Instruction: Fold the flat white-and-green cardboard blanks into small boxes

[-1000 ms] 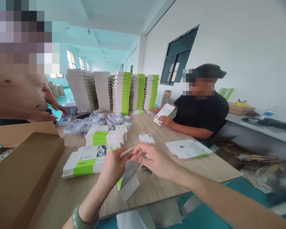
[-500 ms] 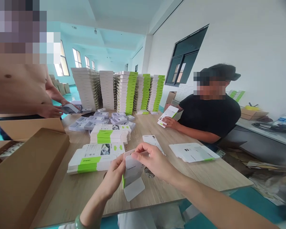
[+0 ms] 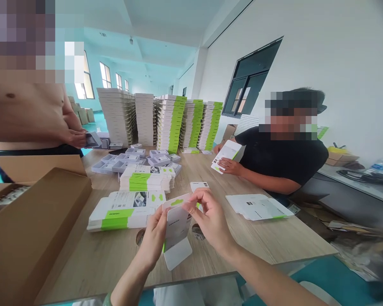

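Observation:
I hold a small white and green carton (image 3: 176, 229) upright over the near edge of the wooden table (image 3: 242, 238). My left hand (image 3: 153, 240) grips its left side, fingers wrapped round it. My right hand (image 3: 207, 221) pinches the carton's top flap at the upper right. The bottom flap hangs open below my hands. Two stacks of flat white and green cartons (image 3: 124, 209) lie just left of my hands, and one loose flat carton (image 3: 200, 187) lies behind them.
An open brown cardboard box (image 3: 28, 221) fills the left. Grey plastic trays (image 3: 130, 161) and tall stacks of boxes (image 3: 172, 123) stand at the far end. A seated person in black holds a carton (image 3: 226, 155); flat cartons (image 3: 258, 207) lie before them. A standing person (image 3: 32, 119) is far left.
The carton has been raised more upright and its top flap lifted; my right hand moved up to that flap. The camera shifted slightly, and the standing person drew a tray closer.

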### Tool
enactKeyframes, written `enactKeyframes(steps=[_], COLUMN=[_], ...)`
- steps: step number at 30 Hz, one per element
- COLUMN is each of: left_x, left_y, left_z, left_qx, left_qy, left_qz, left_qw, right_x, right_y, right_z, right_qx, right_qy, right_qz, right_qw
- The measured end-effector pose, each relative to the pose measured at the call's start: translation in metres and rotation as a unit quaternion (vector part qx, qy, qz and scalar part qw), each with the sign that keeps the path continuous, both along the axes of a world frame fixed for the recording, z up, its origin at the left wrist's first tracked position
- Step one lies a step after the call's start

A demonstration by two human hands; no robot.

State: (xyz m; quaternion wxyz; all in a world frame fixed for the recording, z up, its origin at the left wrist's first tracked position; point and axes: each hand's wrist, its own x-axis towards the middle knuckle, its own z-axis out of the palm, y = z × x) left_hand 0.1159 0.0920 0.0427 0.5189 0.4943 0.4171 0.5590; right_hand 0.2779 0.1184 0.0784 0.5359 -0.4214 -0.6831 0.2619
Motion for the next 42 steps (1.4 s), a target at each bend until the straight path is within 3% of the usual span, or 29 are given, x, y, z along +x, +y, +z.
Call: enactKeyframes(steps=[4, 8, 16, 19, 23, 29, 32, 34, 36, 38, 42], left_x=[-0.001, -0.001, -0.009, -0.008, -0.002, 0.005, 0.009, 0.013, 0.017, 0.02, 0.023], left_y=[-0.002, -0.005, 0.012, 0.021, 0.024, 0.028, 0.025, 0.019, 0.011, 0.003, -0.004], left_z=[-0.002, -0.003, 0.017, 0.023, 0.023, 0.02, 0.004, -0.015, -0.035, -0.047, -0.042], left_qx=[-0.019, -0.035, -0.052, -0.04, -0.015, 0.04, 0.081, 0.12, 0.174, 0.252, 0.392], left_qy=[-0.003, -0.006, 0.062, 0.119, 0.171, 0.188, 0.165, 0.148, 0.131, 0.144, 0.377], left_qz=[0.027, 0.063, -0.034, 0.0, 0.032, 0.013, 0.044, 0.121, 0.228, 0.309, 0.362], left_qw=[0.999, 0.997, 0.996, 0.992, 0.985, 0.981, 0.982, 0.974, 0.949, 0.906, 0.757], right_x=[0.009, 0.022, 0.031, 0.032, 0.037, 0.034, 0.025, 0.019, 0.014, 0.011, 0.008], right_y=[0.0, -0.001, 0.003, 0.003, 0.007, 0.018, 0.016, 0.014, 0.012, 0.012, 0.013], right_z=[-0.007, -0.015, -0.027, -0.029, -0.022, -0.001, 0.002, 0.002, 0.001, 0.001, 0.002], right_qx=[0.044, 0.107, 0.14, 0.132, 0.088, -0.063, -0.125, -0.152, -0.172, -0.188, -0.204], right_qy=[-0.016, -0.065, -0.087, -0.087, -0.086, -0.069, -0.034, -0.008, 0.018, 0.04, 0.074], right_qz=[0.016, 0.074, 0.131, 0.135, 0.143, 0.136, 0.125, 0.121, 0.119, 0.119, 0.117], right_qw=[0.999, 0.989, 0.978, 0.978, 0.982, 0.986, 0.984, 0.981, 0.978, 0.974, 0.969])
